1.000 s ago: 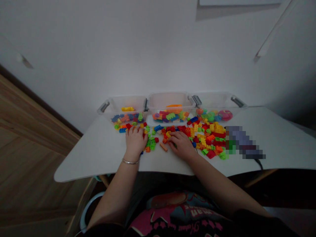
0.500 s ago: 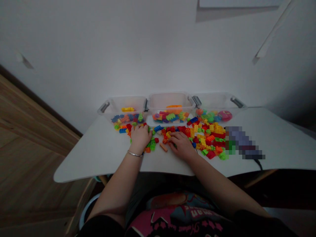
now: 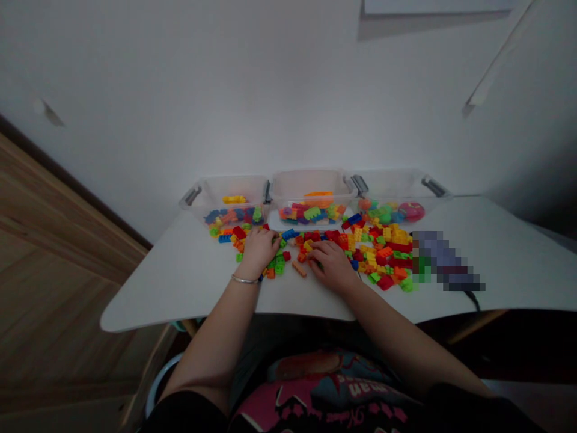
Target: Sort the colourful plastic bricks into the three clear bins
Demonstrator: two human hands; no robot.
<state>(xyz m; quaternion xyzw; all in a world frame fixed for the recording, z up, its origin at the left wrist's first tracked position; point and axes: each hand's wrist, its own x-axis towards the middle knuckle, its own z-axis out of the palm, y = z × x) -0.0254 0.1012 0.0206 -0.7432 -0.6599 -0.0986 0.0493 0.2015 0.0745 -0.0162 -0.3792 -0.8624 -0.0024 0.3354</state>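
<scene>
My left hand [image 3: 258, 249], with a silver bangle at the wrist, lies over a pile of small toy bricks. Its fingers curl downward and in, and what they close on is hidden. Green bricks [image 3: 277, 264] show beside its thumb side. To the right, my right hand [image 3: 331, 261] has its fingertips bent at a yellow brick [image 3: 308, 245] among orange and red ones. The thumb sits below the index finger, with a dark gap between. Between the hands, an orange brick strip [image 3: 299, 269] lies on the white table.
Three clear plastic boxes stand along the wall: a left box [image 3: 211, 186], a middle box [image 3: 311, 179] and a right box [image 3: 392, 179], each with toy pieces. Bricks [image 3: 383, 249] spread right of my hands. A pixelated object [image 3: 446, 261] with a black cable lies further right.
My left hand has shifted slightly, and its fingers have drawn in and curled more over the pile. My right hand stays in place at the yellow brick.
</scene>
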